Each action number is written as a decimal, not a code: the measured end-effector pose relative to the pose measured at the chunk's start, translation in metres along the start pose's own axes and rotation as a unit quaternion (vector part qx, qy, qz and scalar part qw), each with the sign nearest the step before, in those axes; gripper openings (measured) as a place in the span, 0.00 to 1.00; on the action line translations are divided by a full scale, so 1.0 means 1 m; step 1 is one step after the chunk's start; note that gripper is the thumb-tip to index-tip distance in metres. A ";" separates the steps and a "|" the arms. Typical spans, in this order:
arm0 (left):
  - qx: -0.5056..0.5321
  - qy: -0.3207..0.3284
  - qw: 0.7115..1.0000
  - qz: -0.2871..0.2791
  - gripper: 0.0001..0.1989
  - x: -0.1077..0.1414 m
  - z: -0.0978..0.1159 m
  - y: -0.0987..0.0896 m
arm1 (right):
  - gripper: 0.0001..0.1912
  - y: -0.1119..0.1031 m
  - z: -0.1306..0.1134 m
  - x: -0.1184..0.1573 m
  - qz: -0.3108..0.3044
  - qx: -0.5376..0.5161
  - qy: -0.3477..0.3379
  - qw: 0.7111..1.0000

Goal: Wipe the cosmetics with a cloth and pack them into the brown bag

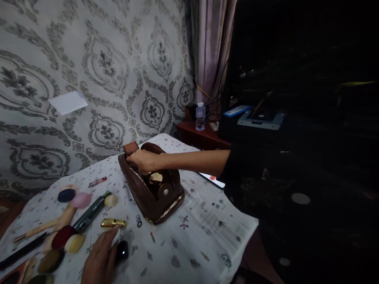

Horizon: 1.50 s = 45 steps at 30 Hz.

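Note:
A brown zip-up bag (139, 193) lies unzipped on the patterned cloth, its opening facing up. My right hand (144, 160) reaches into its far end beside the brown strap (130, 148). The fingers curl down past the rim, and whatever they grip is hidden. Inside the bag, a round gold-coloured item (156, 178) shows under my wrist. Low in the view, my left hand (100, 256) is closed around a small glossy black item (122, 251), with something white (116, 238) at the fingertips. A gold tube (113, 223) lies just beyond that hand.
Left of the bag lie a dark green tube (91, 212), a pink makeup sponge (81, 200), a lip gloss (97, 182) and several brushes (37, 229). A phone (214, 179) rests beneath my right forearm. A clear bottle (200, 117) stands on a corner shelf (192, 130).

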<state>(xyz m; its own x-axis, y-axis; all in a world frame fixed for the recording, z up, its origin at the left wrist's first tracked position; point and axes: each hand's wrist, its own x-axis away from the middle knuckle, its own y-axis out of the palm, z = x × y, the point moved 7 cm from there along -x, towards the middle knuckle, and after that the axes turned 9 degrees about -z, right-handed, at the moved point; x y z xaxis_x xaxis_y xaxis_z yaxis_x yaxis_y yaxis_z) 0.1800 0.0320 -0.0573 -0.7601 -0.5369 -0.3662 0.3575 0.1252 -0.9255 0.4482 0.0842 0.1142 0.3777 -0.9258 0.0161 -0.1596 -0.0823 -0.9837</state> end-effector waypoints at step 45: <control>-0.167 -0.299 0.924 -0.171 0.15 -0.077 -0.069 -0.039 | 0.24 0.180 -0.124 0.041 0.002 -0.541 -0.014 0.841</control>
<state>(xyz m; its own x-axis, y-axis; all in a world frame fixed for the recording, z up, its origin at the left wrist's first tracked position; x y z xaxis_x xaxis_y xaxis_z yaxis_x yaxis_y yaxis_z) 0.1870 0.1254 0.0003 -0.3251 -0.9455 -0.0203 -0.1119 0.0598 -0.9919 0.3216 -0.0146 -0.0399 0.3936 -0.9193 -0.0056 -0.8918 -0.3803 -0.2453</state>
